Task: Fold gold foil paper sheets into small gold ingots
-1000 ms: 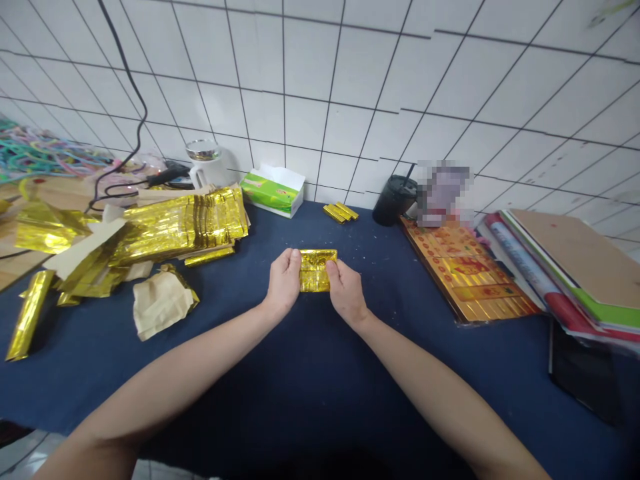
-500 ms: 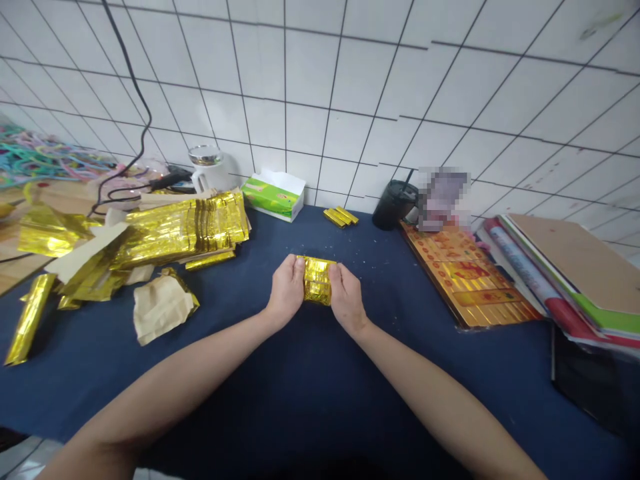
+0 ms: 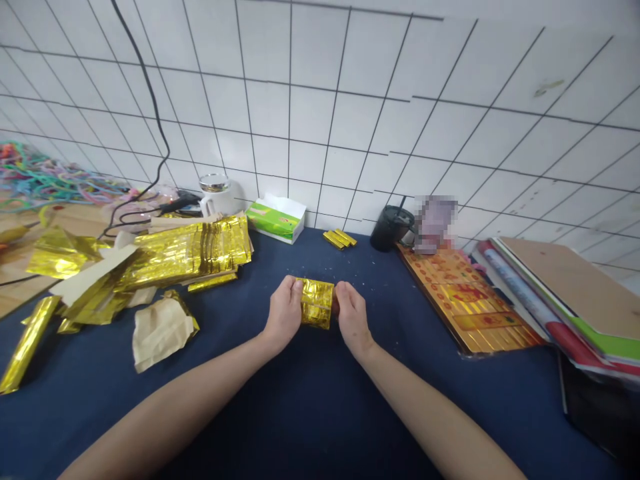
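Note:
A folded piece of gold foil paper (image 3: 317, 303) is held up in front of me, with a crease running across its middle. My left hand (image 3: 284, 310) is closed on its left edge, thumb on the front face and fingers behind. At the right edge, my right hand (image 3: 354, 317) has its fingers curled, the fingertips against the paper and partly hidden; its thumb is off the front face. Beyond the hands, several small gold foil strips (image 3: 340, 239) lie on the blue tabletop (image 3: 300, 400).
Left lie a stack of gold foil sheets (image 3: 185, 250), a crumpled piece (image 3: 163, 330) and a gold roll (image 3: 30, 343). Along the tiled wall stand a white mug (image 3: 217, 200), a green tissue pack (image 3: 277, 219) and a black cup (image 3: 391, 228). Right are orange packets (image 3: 465, 300) and folders (image 3: 580, 287).
My right thumb has slid off the paper's front face to its right edge, uncovering more foil. My left hand keeps its hold. The whole view has shifted slightly, so things appear lower.

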Available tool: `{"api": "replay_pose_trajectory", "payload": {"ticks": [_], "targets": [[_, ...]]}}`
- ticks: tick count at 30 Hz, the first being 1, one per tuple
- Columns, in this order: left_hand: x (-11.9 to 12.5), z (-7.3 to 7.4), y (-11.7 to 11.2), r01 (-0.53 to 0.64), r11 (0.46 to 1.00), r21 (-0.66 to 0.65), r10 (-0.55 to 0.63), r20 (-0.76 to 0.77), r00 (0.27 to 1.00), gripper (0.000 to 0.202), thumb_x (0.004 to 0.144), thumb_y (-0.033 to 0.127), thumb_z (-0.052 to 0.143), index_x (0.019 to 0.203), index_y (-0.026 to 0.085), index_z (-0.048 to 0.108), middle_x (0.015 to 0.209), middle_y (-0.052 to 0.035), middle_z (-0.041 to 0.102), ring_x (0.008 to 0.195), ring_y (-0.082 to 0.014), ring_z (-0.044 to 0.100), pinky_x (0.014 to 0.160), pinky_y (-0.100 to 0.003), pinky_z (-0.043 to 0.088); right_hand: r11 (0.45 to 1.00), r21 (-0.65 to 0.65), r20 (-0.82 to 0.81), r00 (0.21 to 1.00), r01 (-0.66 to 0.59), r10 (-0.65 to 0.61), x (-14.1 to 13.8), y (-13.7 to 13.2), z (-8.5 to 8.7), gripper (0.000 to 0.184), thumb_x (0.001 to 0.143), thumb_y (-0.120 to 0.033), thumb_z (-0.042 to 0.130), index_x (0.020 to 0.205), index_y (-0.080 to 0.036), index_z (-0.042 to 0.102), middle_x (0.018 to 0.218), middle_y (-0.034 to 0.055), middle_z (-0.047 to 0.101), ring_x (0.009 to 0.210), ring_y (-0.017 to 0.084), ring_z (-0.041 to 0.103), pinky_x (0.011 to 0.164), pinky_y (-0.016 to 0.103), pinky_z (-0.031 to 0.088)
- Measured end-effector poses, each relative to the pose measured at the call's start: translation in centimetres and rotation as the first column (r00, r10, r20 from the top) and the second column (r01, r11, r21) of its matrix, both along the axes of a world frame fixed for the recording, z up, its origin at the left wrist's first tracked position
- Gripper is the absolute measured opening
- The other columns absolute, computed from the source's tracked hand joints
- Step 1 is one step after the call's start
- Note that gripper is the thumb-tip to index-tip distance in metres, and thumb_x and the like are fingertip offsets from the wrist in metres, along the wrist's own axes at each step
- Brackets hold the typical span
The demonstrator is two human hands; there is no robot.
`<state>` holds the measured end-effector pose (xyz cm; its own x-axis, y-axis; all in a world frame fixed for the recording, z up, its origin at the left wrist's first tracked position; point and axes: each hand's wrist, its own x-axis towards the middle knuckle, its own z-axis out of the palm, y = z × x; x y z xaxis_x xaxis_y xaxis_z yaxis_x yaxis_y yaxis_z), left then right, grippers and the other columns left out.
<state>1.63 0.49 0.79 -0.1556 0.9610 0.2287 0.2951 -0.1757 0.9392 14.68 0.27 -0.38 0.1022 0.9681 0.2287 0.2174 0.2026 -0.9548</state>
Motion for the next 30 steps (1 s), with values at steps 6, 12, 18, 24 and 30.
{"api": "replay_pose_trajectory", "payload": {"ticks": [6,12,18,24,30], "targets": [[0.3,-0.4,-0.2,0.033,0.999,-0.031,-0.033,0.004,0.999,0.025,0.085,0.034,0.04,0.067,0.019,0.046,0.056,0.0042,0.045,0.051,-0.0112,0.042,0.048,-0.021,0.031,0.999,-0.023,0.053,0.998,-0.03,0.031,0.1,0.2,0.0,0.039,0.084,-0.048,0.041,0.058,-0.021,0.035,0.055,-0.0054,0.036,0.051,0.01,0.033,0.047,0.023,0.027],[0.2,-0.6,-0.3,0.036,0.999,-0.026,-0.036,0.005,0.999,0.026,0.085,0.034,0.039,0.066,0.018,0.046,0.056,0.0042,0.045,0.053,-0.0111,0.042,0.05,-0.021,0.032,0.996,-0.023,0.072,0.994,-0.081,0.082,0.4,0.5,-0.3,0.039,0.085,-0.047,0.04,0.057,-0.02,0.035,0.055,-0.0055,0.036,0.051,0.01,0.034,0.048,0.023,0.027],[0.0,-0.5,0.1,0.009,1.0,-0.018,-0.009,0.019,1.0,0.027,0.086,0.036,0.037,0.067,0.019,0.044,0.057,0.004,0.045,0.053,-0.0113,0.042,0.049,-0.021,0.031,0.997,-0.028,0.004,0.997,-0.071,0.072,0.2,0.1,0.2,0.039,0.086,-0.051,0.034,0.062,-0.021,0.04,0.057,-0.0043,0.041,0.053,0.011,0.039,0.049,0.023,0.033],[0.3,-0.5,0.2,-0.028,1.0,-0.011,0.028,0.05,0.998,0.027,0.087,0.036,0.036,0.066,0.019,0.041,0.057,0.0039,0.044,0.052,-0.0115,0.042,0.048,-0.021,0.032,0.996,-0.064,-0.014,0.998,-0.07,0.069,-0.7,-0.6,0.3,0.037,0.086,-0.051,0.037,0.07,-0.019,0.048,0.063,-0.0013,0.05,0.056,0.013,0.046,0.051,0.024,0.039],[0.5,-0.6,0.1,-0.033,0.999,-0.01,0.034,0.079,0.996,0.028,0.086,0.037,0.036,0.065,0.02,0.041,0.057,0.0041,0.042,0.052,-0.0115,0.041,0.047,-0.021,0.031,0.998,-0.062,-0.009,1.0,-0.011,0.01,-0.5,-0.4,-0.1,0.038,0.087,-0.05,0.034,0.067,-0.02,0.045,0.062,-0.0012,0.049,0.055,0.012,0.044,0.05,0.024,0.037]]}}
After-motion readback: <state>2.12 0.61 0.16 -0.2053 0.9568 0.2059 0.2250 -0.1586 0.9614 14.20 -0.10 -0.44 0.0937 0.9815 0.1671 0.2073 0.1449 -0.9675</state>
